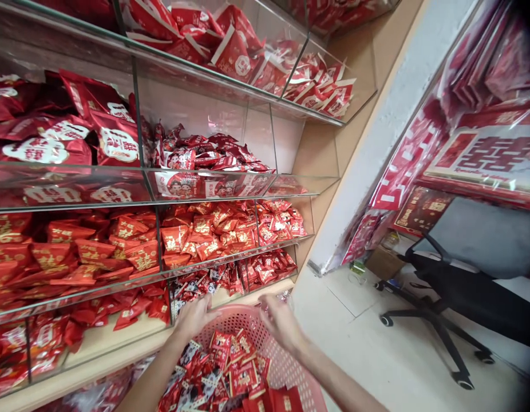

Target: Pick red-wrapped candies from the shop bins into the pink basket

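Observation:
A pink perforated basket (pixel 305 377) full of small red and dark candy packets (pixel 243 375) is at the bottom centre. My left hand (pixel 195 317) is over its far left rim, near the lowest shelf bins, fingers apart and holding nothing. At the far right rim is my right hand (pixel 279 320); its fingers are blurred, with a small clear-and-red wrapper beside them, and whether they grip it cannot be made out. Small red packets (pixel 269 268) lie in the lowest bin just beyond the hands.
Shelves with clear dividers (pixel 140 114) hold red packets on the left. At right stand an office chair (pixel 445 297) on the tiled floor (pixel 333 332), a cardboard box (pixel 383 262) and hanging red packages (pixel 492 151).

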The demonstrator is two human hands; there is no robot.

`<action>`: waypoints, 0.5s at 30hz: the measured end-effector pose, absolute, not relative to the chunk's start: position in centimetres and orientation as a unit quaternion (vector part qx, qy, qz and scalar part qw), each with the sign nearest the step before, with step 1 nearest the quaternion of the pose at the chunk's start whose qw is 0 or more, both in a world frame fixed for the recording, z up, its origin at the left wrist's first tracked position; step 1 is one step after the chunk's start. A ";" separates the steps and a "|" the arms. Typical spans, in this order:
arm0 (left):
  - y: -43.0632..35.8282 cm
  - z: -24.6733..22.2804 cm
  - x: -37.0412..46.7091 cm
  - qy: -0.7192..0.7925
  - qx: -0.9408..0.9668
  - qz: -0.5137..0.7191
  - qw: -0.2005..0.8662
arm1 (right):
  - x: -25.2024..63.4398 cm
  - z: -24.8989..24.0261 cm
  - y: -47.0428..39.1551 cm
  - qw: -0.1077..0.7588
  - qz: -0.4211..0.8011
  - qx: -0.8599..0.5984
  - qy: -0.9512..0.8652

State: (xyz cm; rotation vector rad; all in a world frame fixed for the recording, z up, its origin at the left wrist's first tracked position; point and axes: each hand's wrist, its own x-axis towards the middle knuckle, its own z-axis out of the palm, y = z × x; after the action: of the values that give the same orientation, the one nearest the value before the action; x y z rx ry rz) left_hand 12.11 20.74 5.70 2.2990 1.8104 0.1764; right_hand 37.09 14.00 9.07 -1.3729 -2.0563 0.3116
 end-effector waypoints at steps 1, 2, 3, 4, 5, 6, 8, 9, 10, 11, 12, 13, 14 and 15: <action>20.8 5.6 12.1 0.613 0.780 0.060 0.107 | 37.9 11.5 15.3 0.359 0.083 -0.529 -0.764; 20.8 5.6 12.0 0.611 0.782 0.061 0.108 | 38.7 13.8 16.6 0.393 0.047 -0.533 -0.748; 20.9 5.5 12.0 0.608 0.784 0.062 0.109 | 39.6 16.1 18.0 0.416 0.009 -0.535 -0.735; 20.9 5.4 11.9 0.605 0.786 0.064 0.109 | 40.3 18.1 19.3 0.434 -0.025 -0.539 -0.721; 21.0 5.2 11.8 0.602 0.788 0.066 0.108 | 41.1 19.9 20.5 0.446 -0.055 -0.545 -0.708; 21.0 5.1 11.8 0.600 0.790 0.068 0.106 | 41.6 21.4 21.7 0.447 -0.078 -0.551 -0.700; 21.1 4.8 11.7 0.598 0.792 0.071 0.102 | 42.3 23.6 23.9 0.436 -0.111 -0.563 -0.693; 21.2 4.7 11.7 0.598 0.792 0.073 0.100 | 42.3 24.3 24.9 0.417 -0.120 -0.567 -0.700; 21.2 4.6 11.7 0.598 0.792 0.075 0.098 | 42.1 24.9 25.9 0.390 -0.126 -0.572 -0.711; 21.2 4.6 11.7 0.597 0.792 0.078 0.098 | 41.8 25.3 26.8 0.355 -0.130 -0.576 -0.725; 21.2 4.5 11.6 0.596 0.793 0.080 0.098 | 41.3 25.6 27.7 0.314 -0.134 -0.578 -0.741; 21.2 4.6 11.6 0.595 0.794 0.082 0.100 | 40.7 25.8 28.5 0.274 -0.138 -0.578 -0.756; 21.2 4.6 11.6 0.593 0.795 0.082 0.101 | 40.1 26.1 29.3 0.238 -0.142 -0.578 -0.767; 21.2 4.7 11.6 0.591 0.796 0.082 0.102 | 39.5 26.2 30.0 0.208 -0.142 -0.581 -0.774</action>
State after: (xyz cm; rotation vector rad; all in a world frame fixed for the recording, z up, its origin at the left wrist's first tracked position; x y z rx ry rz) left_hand 11.59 21.17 4.70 2.3497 1.7445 0.2428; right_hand 39.52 30.04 26.24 -1.6178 -2.1526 -0.3955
